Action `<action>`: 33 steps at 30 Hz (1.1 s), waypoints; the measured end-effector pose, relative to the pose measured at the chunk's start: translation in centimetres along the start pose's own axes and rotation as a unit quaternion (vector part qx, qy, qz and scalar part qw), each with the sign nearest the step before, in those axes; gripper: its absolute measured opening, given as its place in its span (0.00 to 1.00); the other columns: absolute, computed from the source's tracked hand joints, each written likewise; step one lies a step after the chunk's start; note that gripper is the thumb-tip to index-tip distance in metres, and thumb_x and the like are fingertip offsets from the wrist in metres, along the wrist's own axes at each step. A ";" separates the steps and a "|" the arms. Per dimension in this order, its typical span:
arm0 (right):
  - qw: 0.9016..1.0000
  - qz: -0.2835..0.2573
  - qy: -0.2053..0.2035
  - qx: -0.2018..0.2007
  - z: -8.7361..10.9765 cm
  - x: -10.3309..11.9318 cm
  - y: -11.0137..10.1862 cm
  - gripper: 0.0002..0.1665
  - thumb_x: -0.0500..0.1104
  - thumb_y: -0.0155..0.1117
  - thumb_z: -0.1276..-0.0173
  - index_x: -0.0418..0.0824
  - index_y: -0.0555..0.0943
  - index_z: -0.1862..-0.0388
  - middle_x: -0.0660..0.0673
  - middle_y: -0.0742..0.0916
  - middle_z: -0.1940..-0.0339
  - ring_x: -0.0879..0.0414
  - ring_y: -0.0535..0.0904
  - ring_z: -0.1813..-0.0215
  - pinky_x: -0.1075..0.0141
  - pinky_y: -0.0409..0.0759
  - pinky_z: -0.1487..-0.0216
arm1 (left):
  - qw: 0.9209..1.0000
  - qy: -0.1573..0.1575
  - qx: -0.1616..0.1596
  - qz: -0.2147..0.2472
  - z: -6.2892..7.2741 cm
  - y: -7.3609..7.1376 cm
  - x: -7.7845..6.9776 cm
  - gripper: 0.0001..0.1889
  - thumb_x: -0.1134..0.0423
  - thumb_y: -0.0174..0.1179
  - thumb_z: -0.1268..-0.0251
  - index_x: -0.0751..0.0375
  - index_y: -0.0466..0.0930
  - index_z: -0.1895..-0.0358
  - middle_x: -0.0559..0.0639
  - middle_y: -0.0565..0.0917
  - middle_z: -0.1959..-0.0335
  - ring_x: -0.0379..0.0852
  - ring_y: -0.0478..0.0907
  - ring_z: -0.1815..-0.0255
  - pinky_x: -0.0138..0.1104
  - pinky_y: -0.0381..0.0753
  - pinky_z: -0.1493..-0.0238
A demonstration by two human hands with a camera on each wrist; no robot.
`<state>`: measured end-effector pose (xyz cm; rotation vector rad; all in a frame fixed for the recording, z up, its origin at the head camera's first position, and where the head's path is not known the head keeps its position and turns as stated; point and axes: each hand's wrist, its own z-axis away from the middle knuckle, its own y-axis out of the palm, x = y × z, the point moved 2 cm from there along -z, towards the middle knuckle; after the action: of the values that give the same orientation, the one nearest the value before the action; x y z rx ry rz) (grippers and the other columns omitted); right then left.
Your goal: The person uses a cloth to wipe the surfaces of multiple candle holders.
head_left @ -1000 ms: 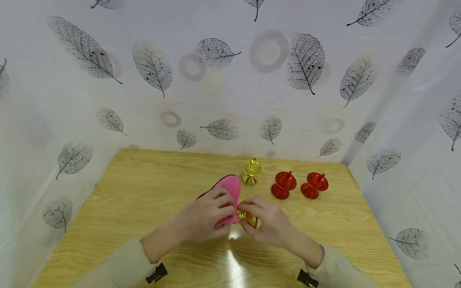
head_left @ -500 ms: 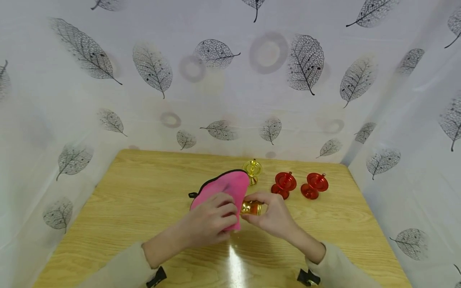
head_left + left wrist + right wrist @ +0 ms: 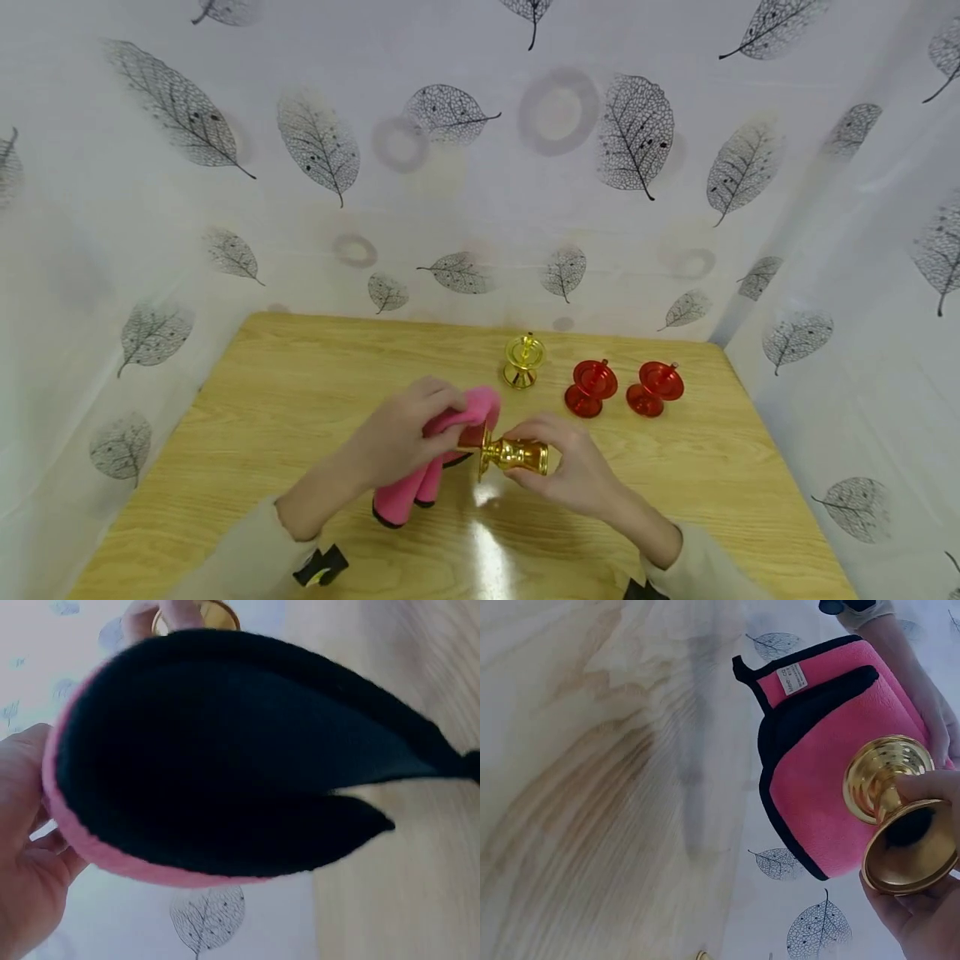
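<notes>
Fingers of the left hand [image 3: 405,437] pinch a pink cloth [image 3: 405,492] at one end of a gold holder [image 3: 517,454], clamped sideways by the right hand [image 3: 566,458] over the tabletop [image 3: 315,375]; another gold holder [image 3: 522,357] and two red holders [image 3: 594,381] sit near the far edge. Left wrist view: the cloth bows, black inside. Right wrist view: the holder's hollow end gapes, dark within.

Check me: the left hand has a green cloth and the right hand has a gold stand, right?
Nearly! The cloth is pink, not green, as the right wrist view shows. The left hand does hold it, and the right hand does hold a gold stand.
</notes>
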<state>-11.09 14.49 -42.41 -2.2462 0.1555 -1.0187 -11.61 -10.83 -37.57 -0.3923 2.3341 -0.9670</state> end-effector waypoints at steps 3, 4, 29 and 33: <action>0.998 -0.062 0.014 -0.027 0.7 -0.2 0.0 0.24 0.30 0.83 0.47 0.40 0.88 0.50 0.44 0.92 0.55 0.60 0.88 0.56 0.68 0.90 0.53 | 0.999 -0.034 -0.029 0.029 0.7 -0.4 0.9 0.11 0.72 0.72 0.40 0.59 0.85 0.55 0.50 0.88 0.59 0.42 0.84 0.60 0.30 0.88 0.59; 0.996 -0.083 0.024 -0.039 0.9 -0.2 -0.1 0.24 0.29 0.83 0.47 0.39 0.87 0.50 0.41 0.92 0.56 0.61 0.88 0.56 0.68 0.90 0.54 | 0.997 -0.048 -0.041 0.039 1.0 -0.5 1.1 0.11 0.72 0.72 0.39 0.59 0.85 0.56 0.49 0.89 0.60 0.42 0.85 0.60 0.31 0.89 0.60; 0.884 -0.276 0.275 -0.259 -1.8 -0.2 2.7 0.21 0.26 0.71 0.35 0.26 0.80 0.43 0.59 0.88 0.59 0.62 0.85 0.54 0.73 0.86 0.52 | 0.898 -0.274 -0.282 0.197 2.1 6.2 -0.4 0.05 0.71 0.71 0.34 0.64 0.86 0.59 0.58 0.91 0.64 0.33 0.87 0.66 0.26 0.89 0.69; 0.879 -0.283 0.283 -0.259 -1.9 0.0 3.1 0.21 0.27 0.71 0.35 0.26 0.80 0.43 0.56 0.89 0.61 0.63 0.85 0.56 0.73 0.86 0.54 | 0.885 -0.290 -0.293 0.217 1.6 6.2 -0.6 0.05 0.72 0.71 0.34 0.64 0.85 0.59 0.58 0.91 0.63 0.33 0.88 0.65 0.27 0.89 0.70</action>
<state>-11.99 11.09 -43.35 -2.4388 0.0107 -2.1664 -10.47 -7.09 -42.72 -0.3086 1.9636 0.0966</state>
